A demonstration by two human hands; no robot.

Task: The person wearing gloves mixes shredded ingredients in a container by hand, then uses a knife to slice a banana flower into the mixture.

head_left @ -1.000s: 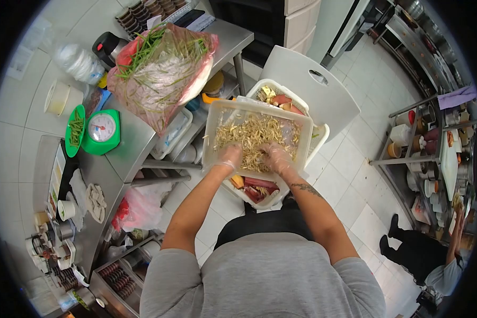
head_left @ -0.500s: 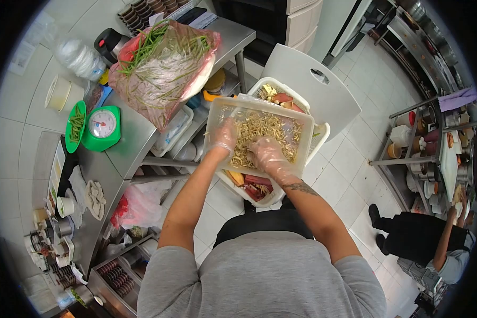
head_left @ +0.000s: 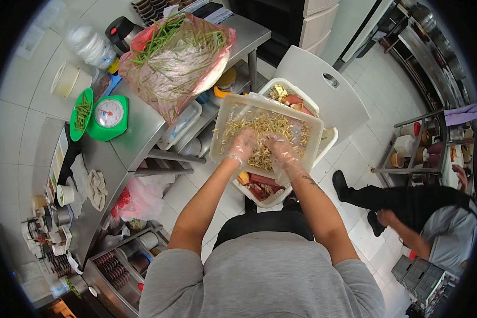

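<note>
A shallow translucent tub [head_left: 314,139] holds a loose layer of pale, thin bean sprouts [head_left: 273,123]. My left hand [head_left: 242,144], in a clear plastic glove, is in the tub with its fingers curled into the sprouts. Close beside it, my right hand [head_left: 281,150], gloved the same way, has its fingers closed among the sprouts too. Some fingertips are buried in the sprouts. The tub rests across a larger white bin [head_left: 277,200], whose contents show at both ends: reddish and yellow scraps.
A white chair [head_left: 323,79] stands behind the bin. On the steel table [head_left: 143,127] at left are a pink bag of green stalks [head_left: 175,58], a green scale [head_left: 109,112] and its green pan [head_left: 81,114]. A co-worker [head_left: 424,212] stands at right near shelving [head_left: 418,169].
My left hand has moved from the tub's left side toward the middle, near my right hand. The right hand has shifted slightly. The co-worker has stepped toward me, one leg outstretched.
</note>
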